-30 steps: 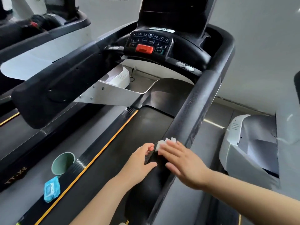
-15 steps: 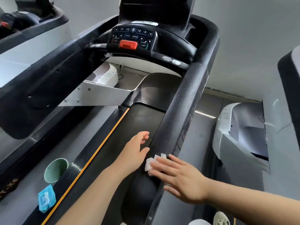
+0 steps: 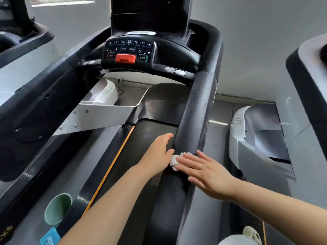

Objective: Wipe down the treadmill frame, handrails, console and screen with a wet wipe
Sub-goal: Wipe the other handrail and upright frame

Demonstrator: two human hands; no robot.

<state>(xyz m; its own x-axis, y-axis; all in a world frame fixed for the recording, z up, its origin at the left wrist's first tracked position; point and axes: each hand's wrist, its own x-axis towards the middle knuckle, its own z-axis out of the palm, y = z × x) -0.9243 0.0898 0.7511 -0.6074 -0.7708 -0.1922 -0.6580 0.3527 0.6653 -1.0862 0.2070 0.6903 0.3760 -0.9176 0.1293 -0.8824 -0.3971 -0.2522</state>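
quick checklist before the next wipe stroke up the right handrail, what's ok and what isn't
1. Wet wipe under the right hand, fingers flat on it: ok.
2. Wipe in contact with the right handrail: ok.
3. Left hand open against the rail's inner side, beside the wipe: ok.
4. Rail ahead free of objects up to the console: ok.
5. Wipe still damp or clean enough: cannot tell.

Along the right handrail (image 3: 198,110), bare padded surface is running open toward the upper centre, ending at the console (image 3: 134,52). The left hand (image 3: 159,152) is sitting close beside it, narrowing the lower stretch.
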